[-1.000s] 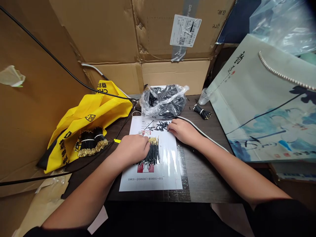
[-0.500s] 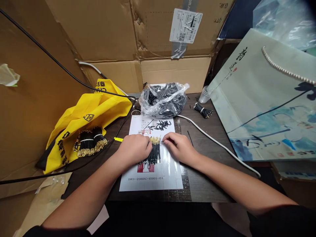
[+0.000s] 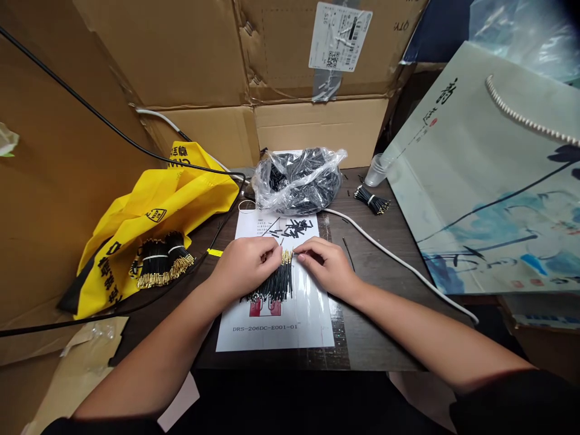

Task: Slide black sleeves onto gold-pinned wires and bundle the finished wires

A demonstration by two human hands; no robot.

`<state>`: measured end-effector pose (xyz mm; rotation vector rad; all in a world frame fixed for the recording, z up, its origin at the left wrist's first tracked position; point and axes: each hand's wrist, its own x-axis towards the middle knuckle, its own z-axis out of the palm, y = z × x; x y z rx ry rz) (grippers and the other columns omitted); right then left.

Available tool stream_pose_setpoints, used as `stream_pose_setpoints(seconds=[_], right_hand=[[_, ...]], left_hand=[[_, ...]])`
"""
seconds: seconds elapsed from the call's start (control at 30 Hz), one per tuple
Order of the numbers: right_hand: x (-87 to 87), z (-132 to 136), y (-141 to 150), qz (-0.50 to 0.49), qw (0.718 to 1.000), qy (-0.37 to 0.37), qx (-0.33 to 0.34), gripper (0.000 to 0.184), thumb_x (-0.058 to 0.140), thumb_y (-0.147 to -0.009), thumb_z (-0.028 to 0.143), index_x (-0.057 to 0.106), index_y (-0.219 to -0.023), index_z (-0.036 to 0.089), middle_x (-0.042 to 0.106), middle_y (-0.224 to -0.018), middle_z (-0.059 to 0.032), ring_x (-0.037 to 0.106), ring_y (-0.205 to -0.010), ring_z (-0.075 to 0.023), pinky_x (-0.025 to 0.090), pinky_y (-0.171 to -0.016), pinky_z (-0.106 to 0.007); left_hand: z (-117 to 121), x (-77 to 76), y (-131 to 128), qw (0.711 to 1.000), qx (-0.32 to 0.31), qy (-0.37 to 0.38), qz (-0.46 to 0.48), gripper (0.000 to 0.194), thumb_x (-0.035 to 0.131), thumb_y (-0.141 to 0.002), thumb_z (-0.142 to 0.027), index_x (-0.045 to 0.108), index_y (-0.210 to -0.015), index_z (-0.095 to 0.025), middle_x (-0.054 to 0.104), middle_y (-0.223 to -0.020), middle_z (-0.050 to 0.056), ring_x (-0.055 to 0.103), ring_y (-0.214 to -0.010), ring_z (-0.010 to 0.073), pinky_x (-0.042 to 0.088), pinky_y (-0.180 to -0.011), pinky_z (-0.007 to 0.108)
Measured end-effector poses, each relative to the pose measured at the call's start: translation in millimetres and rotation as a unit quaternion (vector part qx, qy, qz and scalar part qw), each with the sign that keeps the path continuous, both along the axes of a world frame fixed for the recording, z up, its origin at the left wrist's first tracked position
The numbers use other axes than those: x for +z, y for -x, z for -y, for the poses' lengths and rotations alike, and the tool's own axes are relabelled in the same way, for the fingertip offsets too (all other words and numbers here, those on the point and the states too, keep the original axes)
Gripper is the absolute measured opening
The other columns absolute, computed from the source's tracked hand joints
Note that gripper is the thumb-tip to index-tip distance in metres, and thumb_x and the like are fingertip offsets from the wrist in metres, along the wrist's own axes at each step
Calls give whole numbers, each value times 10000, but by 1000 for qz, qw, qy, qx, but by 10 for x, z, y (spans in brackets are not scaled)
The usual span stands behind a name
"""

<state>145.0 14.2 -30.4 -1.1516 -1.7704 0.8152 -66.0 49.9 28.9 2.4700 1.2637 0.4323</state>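
My left hand point(image 3: 247, 266) rests closed on a fan of thin black wires with gold tips point(image 3: 276, 284), pinning them to a white printed sheet point(image 3: 299, 320). Its fingertips meet at the gold ends. My right hand point(image 3: 328, 266) is beside it, thumb and finger pinched at the same gold ends; what they pinch is too small to name. A small pile of short black sleeves point(image 3: 296, 228) lies on the sheet just beyond both hands. Behind that sits a clear plastic bag of black pieces point(image 3: 299, 180).
A yellow fabric bag point(image 3: 154, 217) lies at the left with two tied wire bundles point(image 3: 164, 261) on it. Another small bundle point(image 3: 371, 201) and a clear cup point(image 3: 375, 171) are at the back right. A white cable point(image 3: 399, 260) crosses the table. Cardboard boxes point(image 3: 203, 66) and a paper gift bag point(image 3: 489, 187) stand around.
My right hand came back from the pile of black sleeves to the gold wire tips beside my left hand. The left hand stayed on the wires and lifted its fingers toward the tips.
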Motion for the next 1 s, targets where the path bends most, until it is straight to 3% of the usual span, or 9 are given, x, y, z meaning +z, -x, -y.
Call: stream_pose_setpoints(seconds=[0.13,0.23,0.43,0.6,0.73,1.0], right_hand=[[-2,-32,-22,-15,999,31,-5,134,623,-905,210,728,-989,215,709,-932,-29,629,-844,-148,482,-777,-305],[-27,-65,-46,-48,996,62,-34,135,641,-893,253,736,-980,214,695,-922,-34,615,-815,-147,471,-745,-302],[-84,-59,-48,-140,982,107,-66,143,673,-860,306,683,-944,190,658,-805,-9,587,-727,-133,464,-688,-282],[-8,4,-38,-87,991,25,-99,100,650,-888,281,690,-936,204,683,-858,-21,600,-747,-136,474,-717,-295],[54,24,-29,-42,994,-43,-87,62,638,-899,227,689,-929,206,678,-844,-13,591,-720,-128,467,-693,-290],[52,11,-12,-28,996,-64,-51,84,621,-912,213,695,-950,200,657,-823,-14,580,-723,-132,463,-683,-288]], left_hand=[[6,-65,0,982,-13,-92,165,146,557,-941,-261,681,-934,-183,717,-861,5,642,-773,118,459,-761,227],[-21,-159,-12,978,-26,-118,167,127,578,-935,-236,686,-977,-186,692,-878,15,633,-806,126,466,-777,237],[-67,-302,-56,981,-34,-103,158,141,566,-944,-235,692,-982,-184,631,-854,26,586,-769,122,459,-722,241],[-51,-328,-67,977,-55,-107,174,115,605,-921,-227,699,-975,-186,596,-826,10,567,-721,103,453,-694,228],[-45,-339,-74,976,-83,-113,169,120,609,-918,-224,712,-972,-195,562,-804,7,558,-711,102,453,-686,231],[-59,-346,-70,973,-94,-132,167,132,617,-911,-216,720,-993,-203,560,-809,7,559,-731,103,458,-690,228]])
